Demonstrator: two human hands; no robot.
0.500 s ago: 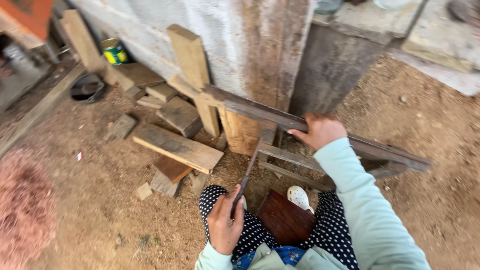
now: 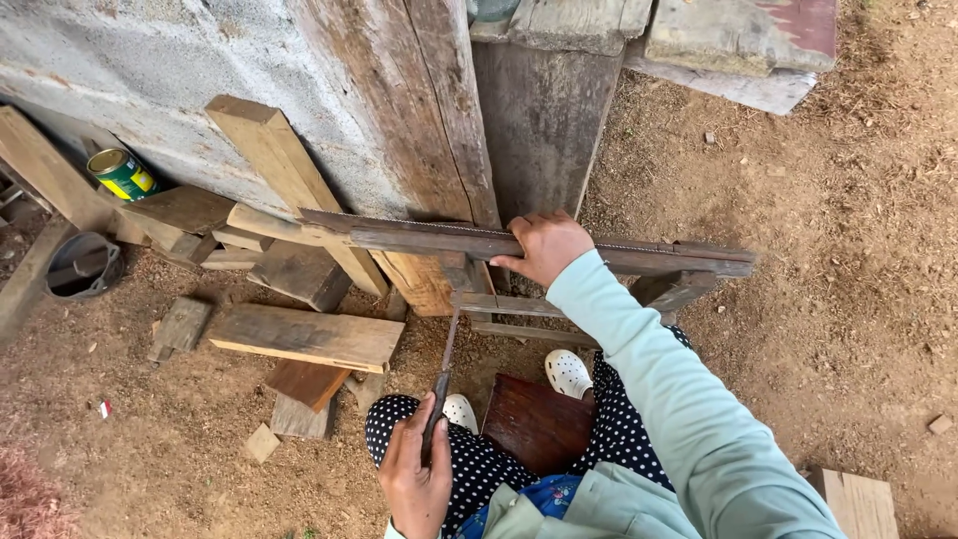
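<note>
My right hand point(image 2: 544, 245) presses down on a long dark weathered plank point(image 2: 659, 258) that lies across in front of a wooden post. My left hand point(image 2: 414, 479) is closed on the dark handle of a thin-bladed saw point(image 2: 444, 374), seen edge-on. Its blade runs up and away from me to a lower slat point(image 2: 509, 304) just under the plank. I sit low with my knees in dotted black trousers and white shoes point(image 2: 569, 372) beside a dark reddish board point(image 2: 539, 419).
Loose offcuts and a thick plank point(image 2: 304, 337) lie on the dirt at left, below a leaning beam point(image 2: 284, 170). A green and yellow can point(image 2: 122, 173) and a dark pot point(image 2: 80, 265) sit by the concrete wall. A pale board point(image 2: 858, 499) lies at bottom right.
The view has shifted so the plank and both hands sit further left. My left hand has drawn the saw handle slightly back toward me. Both hands keep their holds.
</note>
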